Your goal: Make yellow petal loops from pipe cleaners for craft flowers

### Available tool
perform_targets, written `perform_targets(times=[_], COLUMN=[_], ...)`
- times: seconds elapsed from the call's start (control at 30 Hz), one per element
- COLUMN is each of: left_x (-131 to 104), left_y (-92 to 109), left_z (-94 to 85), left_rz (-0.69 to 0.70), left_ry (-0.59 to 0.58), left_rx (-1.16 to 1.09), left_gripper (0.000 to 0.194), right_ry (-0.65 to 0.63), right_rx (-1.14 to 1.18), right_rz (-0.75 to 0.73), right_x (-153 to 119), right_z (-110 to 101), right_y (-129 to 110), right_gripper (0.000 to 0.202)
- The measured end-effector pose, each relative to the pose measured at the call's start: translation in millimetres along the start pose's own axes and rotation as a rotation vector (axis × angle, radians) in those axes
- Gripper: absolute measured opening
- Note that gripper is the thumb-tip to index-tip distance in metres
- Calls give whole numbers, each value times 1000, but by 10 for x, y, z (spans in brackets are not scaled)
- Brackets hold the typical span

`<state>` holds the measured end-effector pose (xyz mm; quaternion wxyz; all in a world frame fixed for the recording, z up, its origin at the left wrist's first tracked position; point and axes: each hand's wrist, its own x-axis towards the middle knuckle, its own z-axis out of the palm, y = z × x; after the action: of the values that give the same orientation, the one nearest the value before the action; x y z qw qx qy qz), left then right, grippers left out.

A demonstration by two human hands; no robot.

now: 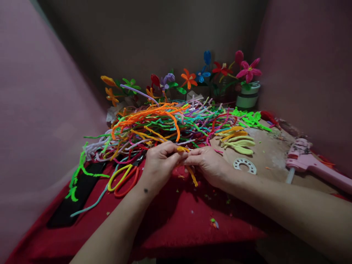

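Note:
My left hand (162, 161) and my right hand (207, 165) meet over the front of the table, fingertips pinched together. Between them is a yellow-orange pipe cleaner (194, 179); one bit shows above the fingers and a longer end hangs below. Both hands are closed on it, and the fingers hide its middle. Just behind the hands lies a large heap of coloured pipe cleaners (154, 119), orange ones on top. Yellow and red scissor handles (120, 178) lie left of my left hand. Pale yellow petal shapes (240, 145) rest beyond my right hand.
A black phone-like slab (67, 205) lies at left under green pieces. At right are a white ring with holes (244, 166) and a pink glue gun (310, 161). Pipe-cleaner flowers (188, 79) and a striped pot (248, 96) stand along the back. Red cloth (176, 227) covers the table.

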<state>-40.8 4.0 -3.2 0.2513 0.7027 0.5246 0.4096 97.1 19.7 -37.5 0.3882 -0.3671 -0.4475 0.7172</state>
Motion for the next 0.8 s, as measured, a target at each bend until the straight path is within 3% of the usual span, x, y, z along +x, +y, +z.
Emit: perform_targets(times=[0.1, 0.27, 0.4, 0.47, 0.63, 0.73, 0.8], left_x=[-35, -36, -44, -24, 64, 68, 51], left_y=[-28, -38, -20, -3, 35, 17, -7], left_z=[26, 32, 17, -21, -141, -124, -83], left_rz=[295, 263, 385, 320, -73, -120, -79], left_ry=[123, 183, 220, 212, 61, -66, -61], left_rx=[163, 101, 200, 174, -62, -36, 18], left_gripper=[9, 9, 8, 9, 20, 22, 20], right_ry=[-38, -6, -5, 0, 57, 97, 86], right_rx=[36, -3, -8, -3, 1, 9, 23], right_rz=[-42, -8, 9, 0, -123, -180, -182], right_x=[7, -9, -26, -24, 40, 91, 114], right_z=[-22, -2, 25, 18, -75, -131, -145], right_y=[22, 5, -21, -38, -76, -68, -60], right_gripper=[7, 11, 11, 12, 14, 12, 15])
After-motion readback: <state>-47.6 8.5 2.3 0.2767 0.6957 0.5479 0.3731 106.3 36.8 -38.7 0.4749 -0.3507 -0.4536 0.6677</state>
